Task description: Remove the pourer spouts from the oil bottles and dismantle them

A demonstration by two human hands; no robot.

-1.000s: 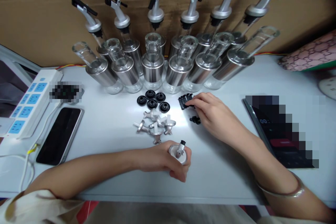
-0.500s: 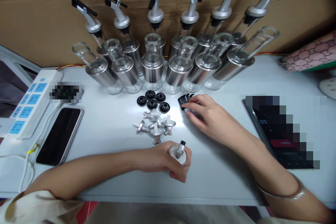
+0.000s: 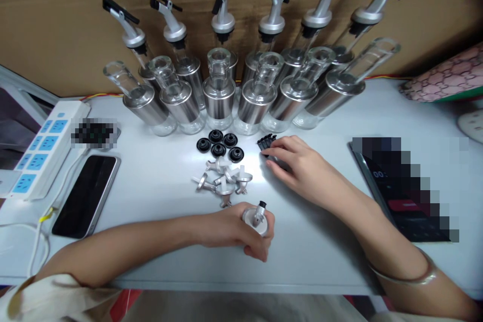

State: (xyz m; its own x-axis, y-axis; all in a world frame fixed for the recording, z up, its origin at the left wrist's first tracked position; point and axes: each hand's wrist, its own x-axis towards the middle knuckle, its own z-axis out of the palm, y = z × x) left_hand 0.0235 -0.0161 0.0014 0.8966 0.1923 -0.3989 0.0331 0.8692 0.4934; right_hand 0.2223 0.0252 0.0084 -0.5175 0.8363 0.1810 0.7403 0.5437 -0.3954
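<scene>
Gripping a silver pourer head (image 3: 259,219) in the left hand (image 3: 234,227) near the counter's (image 3: 302,261) front edge; holding the right hand (image 3: 302,166) half-curled at black levers (image 3: 267,142) mid-counter, cannot tell whether pinching any.

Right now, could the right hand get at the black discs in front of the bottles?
Probably yes: the right hand is at the small black levers, just right of the black discs, with nothing apparent between. The loose silver spouts lie nearer the person, off that path.

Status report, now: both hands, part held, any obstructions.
Left hand gripping silver pourer head. Right hand at black levers, grip unclear. Loose silver parts just beyond left hand; nothing visibly blocking either.
</scene>
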